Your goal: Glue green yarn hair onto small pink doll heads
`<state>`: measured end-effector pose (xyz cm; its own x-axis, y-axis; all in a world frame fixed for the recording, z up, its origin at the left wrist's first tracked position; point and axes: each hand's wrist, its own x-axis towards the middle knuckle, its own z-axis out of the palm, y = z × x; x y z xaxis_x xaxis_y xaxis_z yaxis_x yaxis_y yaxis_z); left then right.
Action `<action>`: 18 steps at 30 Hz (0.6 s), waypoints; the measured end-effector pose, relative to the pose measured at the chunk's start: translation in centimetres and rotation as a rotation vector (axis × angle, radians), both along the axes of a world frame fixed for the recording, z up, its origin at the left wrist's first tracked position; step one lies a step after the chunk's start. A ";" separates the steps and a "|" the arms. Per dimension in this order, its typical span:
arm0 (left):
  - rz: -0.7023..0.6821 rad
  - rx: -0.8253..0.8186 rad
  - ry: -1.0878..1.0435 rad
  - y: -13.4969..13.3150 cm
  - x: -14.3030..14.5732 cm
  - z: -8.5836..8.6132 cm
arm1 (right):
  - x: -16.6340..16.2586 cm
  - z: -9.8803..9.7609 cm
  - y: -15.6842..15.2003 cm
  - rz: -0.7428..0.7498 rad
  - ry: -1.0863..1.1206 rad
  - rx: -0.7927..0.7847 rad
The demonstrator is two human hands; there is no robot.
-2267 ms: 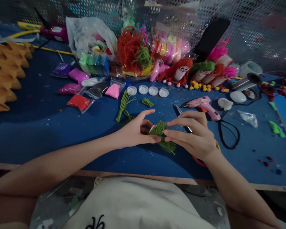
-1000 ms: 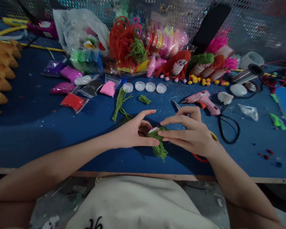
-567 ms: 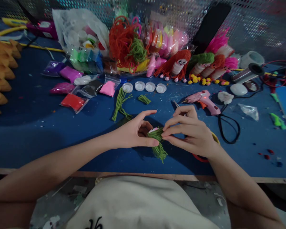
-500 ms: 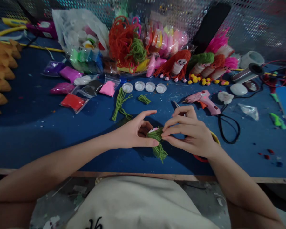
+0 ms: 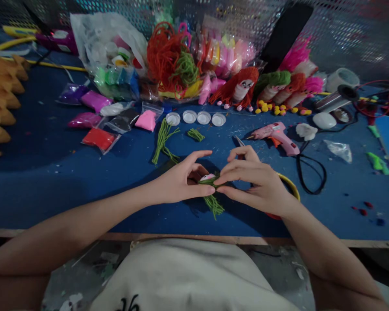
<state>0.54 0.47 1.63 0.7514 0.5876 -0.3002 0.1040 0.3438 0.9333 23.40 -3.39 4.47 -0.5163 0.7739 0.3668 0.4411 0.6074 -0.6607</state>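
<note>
Head view: the blue felt-covered worktable (image 5: pixel 45 172) carries four finished yarn-haired dolls (image 5: pixel 272 93) lying at the back, and a pink glue gun (image 5: pixel 277 134) near them. At the near edge the left hand (image 5: pixel 178 183) cups a small pink-and-white doll head (image 5: pixel 207 177), while the right hand (image 5: pixel 257 183) pinches the bundle of green yarn strands (image 5: pixel 212 201) against it. The hair looks partly fixed, with its tail dangling untrimmed.
</note>
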 end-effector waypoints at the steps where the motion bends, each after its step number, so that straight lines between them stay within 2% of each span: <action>1: -0.001 -0.004 0.002 0.0 0.0 0.1 | 0.0 0.0 0.0 -0.001 0.007 -0.024; 10: -0.022 -0.017 -0.013 0.0 0.0 0.0 | -0.3 -0.4 0.1 -0.062 0.098 -0.185; 18: 0.003 0.014 0.021 -0.1 0.0 0.1 | -0.8 -0.2 -0.2 -0.085 0.081 -0.137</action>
<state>0.50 0.39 1.72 0.7434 0.5939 -0.3076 0.1224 0.3314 0.9355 22.65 -3.63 4.25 -0.4198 0.8594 0.2920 0.4294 0.4715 -0.7702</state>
